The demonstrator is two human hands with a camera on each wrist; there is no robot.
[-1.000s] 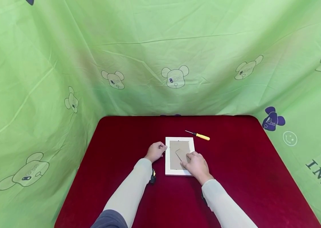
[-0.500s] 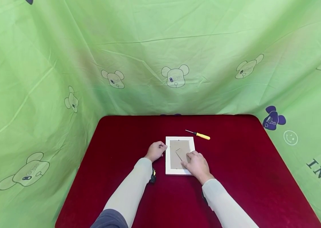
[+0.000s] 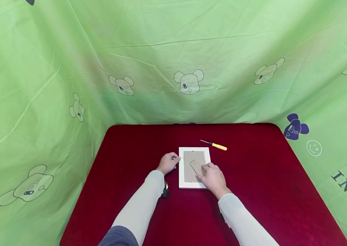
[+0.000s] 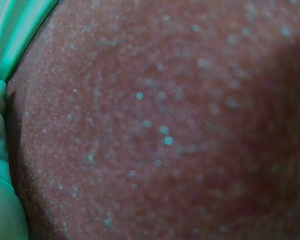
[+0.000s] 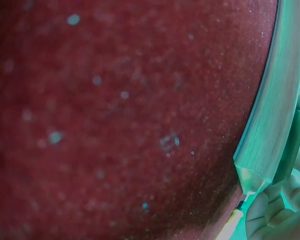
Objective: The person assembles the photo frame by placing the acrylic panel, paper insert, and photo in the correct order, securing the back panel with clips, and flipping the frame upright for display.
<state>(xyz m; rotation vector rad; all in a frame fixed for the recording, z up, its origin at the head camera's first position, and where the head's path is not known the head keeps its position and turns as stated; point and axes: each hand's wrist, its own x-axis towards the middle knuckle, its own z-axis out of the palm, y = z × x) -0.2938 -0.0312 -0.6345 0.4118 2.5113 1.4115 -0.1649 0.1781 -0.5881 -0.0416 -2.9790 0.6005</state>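
A white picture frame (image 3: 193, 185) lies face down in the head view, its beige backing board (image 3: 188, 176) showing. Thin dark lines mark the edges of a slanted stand leg (image 3: 193, 164) on that board. My right hand (image 3: 214, 177) lies over the frame's right side, thumb and bent fingers at the leg's lower end; its grip there is partly hidden. At the left edge, the curled fingers and thumb of my left hand (image 3: 168, 163) grip the frame's rim. The right wrist view shows the frame's side (image 5: 270, 100) close up, with fingers beside a raised strip (image 5: 290, 150).
Beyond the frame's far right corner lies a screwdriver (image 3: 218, 147) with a yellow handle. Dark red cloth (image 3: 262, 171) covers the table. Green printed fabric (image 3: 161, 51) hangs behind and along both sides. The left wrist view is mostly blurred red cloth (image 4: 165, 125).
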